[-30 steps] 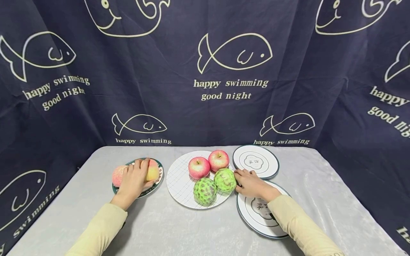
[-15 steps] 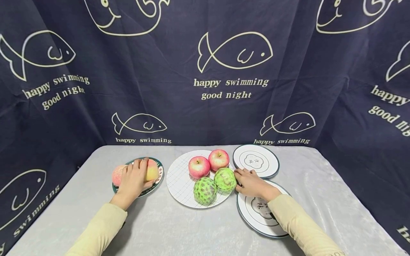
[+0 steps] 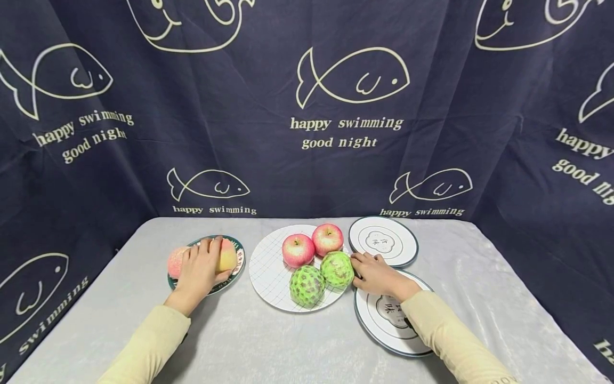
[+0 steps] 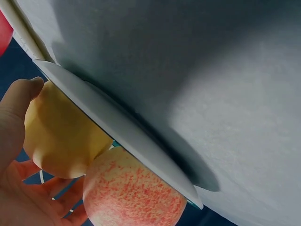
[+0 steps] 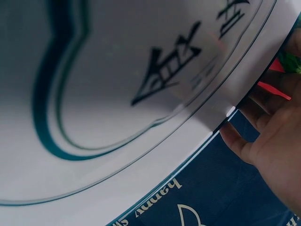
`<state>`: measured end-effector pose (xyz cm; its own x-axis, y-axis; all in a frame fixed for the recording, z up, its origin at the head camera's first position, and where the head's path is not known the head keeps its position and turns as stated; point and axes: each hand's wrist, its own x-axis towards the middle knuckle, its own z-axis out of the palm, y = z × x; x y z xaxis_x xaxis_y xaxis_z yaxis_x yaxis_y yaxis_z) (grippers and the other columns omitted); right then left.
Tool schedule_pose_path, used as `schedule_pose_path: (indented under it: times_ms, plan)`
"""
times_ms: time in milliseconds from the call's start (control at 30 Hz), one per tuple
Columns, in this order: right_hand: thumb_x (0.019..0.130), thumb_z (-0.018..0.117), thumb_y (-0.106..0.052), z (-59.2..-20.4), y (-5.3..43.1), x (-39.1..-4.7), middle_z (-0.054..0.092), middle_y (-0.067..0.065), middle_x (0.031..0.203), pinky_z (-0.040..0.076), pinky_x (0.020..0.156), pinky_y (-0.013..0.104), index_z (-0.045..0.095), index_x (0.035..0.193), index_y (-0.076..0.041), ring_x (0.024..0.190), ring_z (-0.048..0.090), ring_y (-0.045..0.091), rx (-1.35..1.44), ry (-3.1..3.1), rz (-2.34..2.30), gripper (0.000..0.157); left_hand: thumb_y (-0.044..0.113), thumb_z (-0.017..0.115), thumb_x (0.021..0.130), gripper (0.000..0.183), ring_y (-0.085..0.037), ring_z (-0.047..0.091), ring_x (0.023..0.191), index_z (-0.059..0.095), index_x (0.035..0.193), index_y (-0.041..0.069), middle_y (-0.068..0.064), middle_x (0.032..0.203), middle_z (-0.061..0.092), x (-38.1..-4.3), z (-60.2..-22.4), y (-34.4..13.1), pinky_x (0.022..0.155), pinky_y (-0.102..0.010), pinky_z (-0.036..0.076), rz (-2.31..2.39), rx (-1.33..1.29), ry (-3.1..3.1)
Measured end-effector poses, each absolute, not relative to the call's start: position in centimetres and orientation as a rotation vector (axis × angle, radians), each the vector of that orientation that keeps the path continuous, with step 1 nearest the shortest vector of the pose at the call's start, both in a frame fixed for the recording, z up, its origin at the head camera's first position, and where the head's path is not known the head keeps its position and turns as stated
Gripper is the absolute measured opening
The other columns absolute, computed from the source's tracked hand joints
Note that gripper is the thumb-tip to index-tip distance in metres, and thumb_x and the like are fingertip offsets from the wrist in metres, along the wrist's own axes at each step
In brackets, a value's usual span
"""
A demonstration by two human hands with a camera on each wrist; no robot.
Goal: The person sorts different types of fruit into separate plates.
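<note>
Small plate (image 3: 241,266): two peaches (image 3: 228,260); left hand (image 3: 199,269) curves fingers and thumb round the yellower one. Middle plate (image 3: 268,274): two apples (image 3: 298,250), two green fruits (image 3: 307,286). Right hand (image 3: 376,275), fingers bent, is at one green fruit's side; grip cannot be told. Right: two white plates (image 3: 362,242).
</note>
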<state>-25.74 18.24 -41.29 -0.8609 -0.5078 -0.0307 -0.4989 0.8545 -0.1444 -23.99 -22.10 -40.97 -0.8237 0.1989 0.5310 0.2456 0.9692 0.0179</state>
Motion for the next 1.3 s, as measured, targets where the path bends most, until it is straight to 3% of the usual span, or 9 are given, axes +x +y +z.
schedule_pose_path:
  times_ms: [567, 833, 1033, 1300]
  plan:
    - [0.084, 0.055, -0.024, -40.8, 18.3, -25.7, 0.046, 0.019, 0.134, 0.028, 0.098, 0.062, 0.049, 0.128, -0.002, 0.125, 0.04, 0.037, -0.825, 2.957, -0.197, 0.05, 0.033, 0.079, 0.065, 0.073, -0.043, 0.048, 0.099, 0.047, 0.123, 0.004, -0.021, 0.115, 0.049, -23.6, -40.2, -20.5, 0.084, -0.053, 0.036, -0.142, -0.356, -2.532]
    - [0.086, 0.054, -0.021, -40.4, 18.3, -25.7, 0.052, 0.017, 0.126, 0.034, 0.094, 0.062, 0.055, 0.121, -0.002, 0.118, 0.047, 0.035, -0.859, 2.997, -0.195, 0.039, 0.033, 0.072, 0.073, 0.064, -0.04, 0.049, 0.102, 0.048, 0.126, 0.006, -0.019, 0.119, 0.05, -23.2, -39.8, -19.3, 0.087, -0.052, 0.037, -0.12, -0.385, -2.533]
    - [0.088, 0.053, -0.02, -40.1, 18.4, -25.8, 0.058, 0.012, 0.116, 0.042, 0.089, 0.056, 0.058, 0.117, -0.004, 0.109, 0.054, 0.032, -0.95, 3.077, -0.201, 0.033, 0.03, 0.068, 0.076, 0.057, -0.039, 0.049, 0.107, 0.049, 0.125, 0.007, -0.018, 0.12, 0.051, -22.7, -39.7, -18.3, 0.093, -0.05, 0.035, -0.109, -0.438, -2.51]
    - [0.088, 0.054, -0.021, -40.0, 18.3, -26.3, 0.06, 0.012, 0.114, 0.042, 0.088, 0.055, 0.06, 0.115, -0.005, 0.106, 0.056, 0.031, -0.99, 3.179, -0.26, 0.032, 0.03, 0.065, 0.079, 0.053, -0.036, 0.051, 0.105, 0.05, 0.125, 0.007, -0.018, 0.121, 0.052, -22.3, -40.1, -17.3, 0.089, -0.049, 0.037, -0.082, -0.482, -2.527]
